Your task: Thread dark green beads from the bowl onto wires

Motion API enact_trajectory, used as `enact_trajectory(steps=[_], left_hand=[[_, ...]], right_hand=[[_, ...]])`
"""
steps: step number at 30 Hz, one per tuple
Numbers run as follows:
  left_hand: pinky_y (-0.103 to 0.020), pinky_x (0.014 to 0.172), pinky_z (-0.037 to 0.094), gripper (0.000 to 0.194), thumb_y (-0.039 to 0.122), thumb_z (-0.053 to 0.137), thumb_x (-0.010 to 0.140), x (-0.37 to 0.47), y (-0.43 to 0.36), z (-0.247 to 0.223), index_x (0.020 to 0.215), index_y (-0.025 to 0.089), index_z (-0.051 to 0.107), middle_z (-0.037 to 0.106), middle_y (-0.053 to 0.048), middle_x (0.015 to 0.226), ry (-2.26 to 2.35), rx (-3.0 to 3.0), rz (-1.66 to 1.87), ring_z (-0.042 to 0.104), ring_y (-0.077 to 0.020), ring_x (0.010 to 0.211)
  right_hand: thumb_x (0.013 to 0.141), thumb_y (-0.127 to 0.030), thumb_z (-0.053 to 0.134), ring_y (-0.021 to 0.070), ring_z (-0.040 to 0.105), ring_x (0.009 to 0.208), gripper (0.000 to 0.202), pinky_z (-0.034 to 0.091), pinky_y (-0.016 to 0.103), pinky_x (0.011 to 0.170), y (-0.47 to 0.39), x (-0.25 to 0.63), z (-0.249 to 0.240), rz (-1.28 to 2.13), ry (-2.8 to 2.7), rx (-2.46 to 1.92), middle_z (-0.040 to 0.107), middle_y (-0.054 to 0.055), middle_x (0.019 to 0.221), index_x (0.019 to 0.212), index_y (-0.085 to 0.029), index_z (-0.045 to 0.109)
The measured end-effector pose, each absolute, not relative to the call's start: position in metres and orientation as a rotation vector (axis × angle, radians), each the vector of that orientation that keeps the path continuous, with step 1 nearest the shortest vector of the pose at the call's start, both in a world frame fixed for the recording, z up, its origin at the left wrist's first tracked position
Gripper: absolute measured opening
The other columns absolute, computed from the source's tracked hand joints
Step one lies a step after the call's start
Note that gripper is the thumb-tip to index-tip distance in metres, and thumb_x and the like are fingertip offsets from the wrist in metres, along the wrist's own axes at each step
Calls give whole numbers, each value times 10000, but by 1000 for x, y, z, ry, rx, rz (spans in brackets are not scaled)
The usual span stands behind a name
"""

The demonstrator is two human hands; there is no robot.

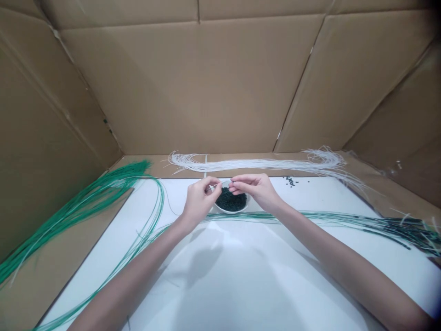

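Observation:
Both my hands meet over a white bowl (235, 212) filled with small dark beads (231, 200). My left hand (202, 195) pinches a thin pale strand (214, 186) between thumb and forefinger. Just to its right, my right hand (253, 188) has its thumb and fingertips pressed together around something tiny and dark, perhaps a bead, too small to make out. The fingertips of the two hands are a short gap apart, at the strand's end. The bowl's far rim is partly hidden by my fingers.
Green strands (117, 193) bundle at the left, and more green strands (310, 214) cross behind my wrists to dark-beaded ends (406, 230) at right. White strands (255, 164) lie along the back. Loose beads (290, 181) are scattered on the white board (220, 285). Cardboard walls (193, 87) enclose the space.

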State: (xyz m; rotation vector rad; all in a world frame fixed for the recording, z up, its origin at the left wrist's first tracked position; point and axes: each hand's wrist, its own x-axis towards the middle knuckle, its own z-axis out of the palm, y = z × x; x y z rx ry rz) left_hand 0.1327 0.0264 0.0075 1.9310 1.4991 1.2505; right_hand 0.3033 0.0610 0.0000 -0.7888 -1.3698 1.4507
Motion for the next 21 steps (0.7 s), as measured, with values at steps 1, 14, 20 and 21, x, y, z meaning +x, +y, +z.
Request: enact_trajectory(steps=[1,14,20,21], left_hand=[[-188,507,332,150,267,505,755,133,25,9,761,156,607,586,15,640,1485,1930,1268,376,-65,487],[-187,514,347,135,249,513,779,138,16,17,746,177,622,547,22,615,1419,2135,1363,375,-64,478],[-183,517,345,130,237,510,783,138,15,18,746,175,619,553,25,620,1414,2159,1351,374,-61,481],[-182,517,345,130,234,509,784,138,14,18,745,175,618,556,24,624,1413,2166,1347,376,-61,484]], right_hand=[[619,-241,695,149,652,673,181,546,275,659,60,303,0,1465,-1367,-775,692,43,702,774,-148,689],[584,-211,722,117,638,630,180,536,250,638,55,300,4,1523,-1276,-714,680,8,664,755,-171,678],[565,-215,732,114,634,597,148,531,255,646,55,300,4,1509,-1283,-715,671,3,617,693,-163,678],[568,-213,731,114,634,598,145,531,251,645,55,300,4,1507,-1284,-709,671,2,618,696,-165,680]])
